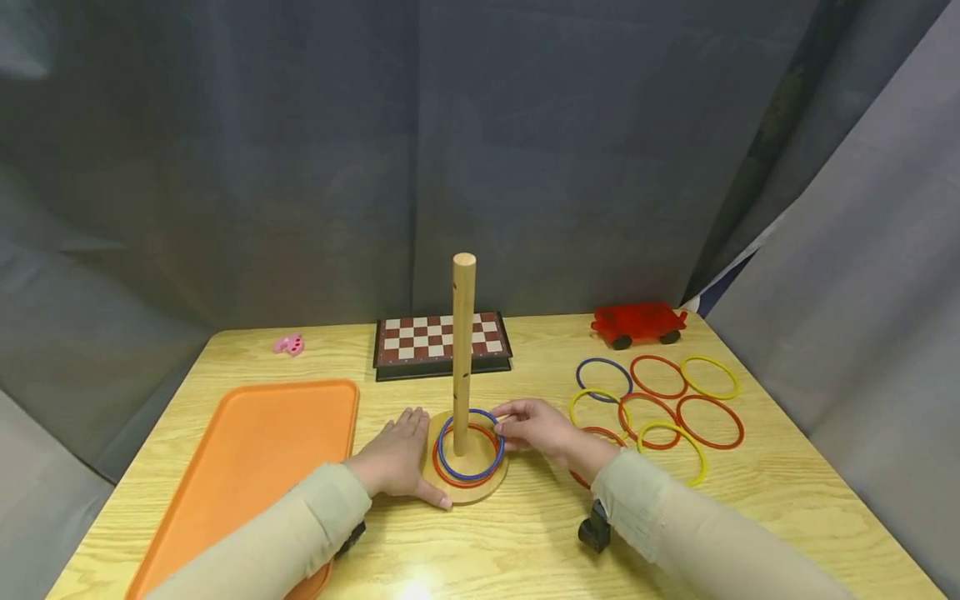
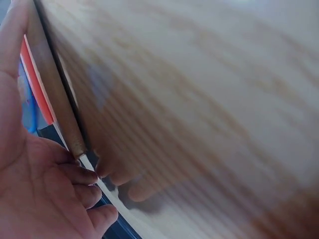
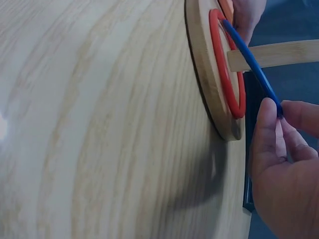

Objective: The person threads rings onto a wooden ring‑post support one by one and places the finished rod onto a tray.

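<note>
A round wooden base (image 1: pixel 469 493) with an upright wooden peg (image 1: pixel 462 350) stands mid-table. Around the peg, a red ring (image 3: pixel 218 47) lies flat on the base. My right hand (image 1: pixel 542 429) pinches the right side of a blue ring (image 3: pixel 255 67) between thumb and fingers. That ring also encircles the peg; it is tilted, its held side raised above the red one. My left hand (image 1: pixel 396 457) rests against the left edge of the base, fingers extended and thumb along the front. In the left wrist view the palm and fingertips show beside the base's rim.
An orange tray (image 1: pixel 255 450) lies at left, partly under the left forearm. Several red, yellow and blue rings (image 1: pixel 710 422) spread over the right side. Behind are a checkered board (image 1: pixel 408 342), a red toy wagon (image 1: pixel 637 322) and a small pink item (image 1: pixel 289 344).
</note>
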`<state>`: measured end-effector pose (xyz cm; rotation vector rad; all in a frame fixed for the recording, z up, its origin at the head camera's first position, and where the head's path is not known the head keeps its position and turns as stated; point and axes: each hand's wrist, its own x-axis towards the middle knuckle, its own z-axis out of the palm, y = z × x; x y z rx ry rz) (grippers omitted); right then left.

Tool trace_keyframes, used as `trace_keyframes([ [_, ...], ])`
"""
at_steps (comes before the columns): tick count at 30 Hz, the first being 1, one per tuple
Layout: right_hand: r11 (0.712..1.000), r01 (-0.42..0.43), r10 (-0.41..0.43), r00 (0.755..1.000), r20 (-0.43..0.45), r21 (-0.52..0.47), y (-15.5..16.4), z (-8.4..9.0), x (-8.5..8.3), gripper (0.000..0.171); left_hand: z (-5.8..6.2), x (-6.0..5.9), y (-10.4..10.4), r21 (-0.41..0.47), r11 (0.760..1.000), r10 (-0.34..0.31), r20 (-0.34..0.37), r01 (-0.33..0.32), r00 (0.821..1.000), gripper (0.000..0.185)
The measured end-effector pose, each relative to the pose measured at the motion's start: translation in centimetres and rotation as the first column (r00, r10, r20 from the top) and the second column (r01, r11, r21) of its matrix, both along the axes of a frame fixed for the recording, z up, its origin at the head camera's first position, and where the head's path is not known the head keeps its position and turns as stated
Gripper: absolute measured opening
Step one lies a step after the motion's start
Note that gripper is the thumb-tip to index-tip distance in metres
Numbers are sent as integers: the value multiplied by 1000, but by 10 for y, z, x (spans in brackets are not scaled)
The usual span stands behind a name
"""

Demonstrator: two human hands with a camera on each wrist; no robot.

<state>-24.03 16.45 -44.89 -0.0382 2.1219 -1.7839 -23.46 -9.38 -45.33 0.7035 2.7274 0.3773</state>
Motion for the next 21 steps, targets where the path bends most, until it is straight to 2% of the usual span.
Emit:
trace_keyframes([
  [15,997,-31,32,999,-14,68,-5,-7,2,30,0,-1,2,-4,1000,-5,1,5,1000,141],
  [21,994,-40,43,998,-38,98,-2,-4,5,30,-1,-2,1,2,1000,-10,-1,10,1000,140],
])
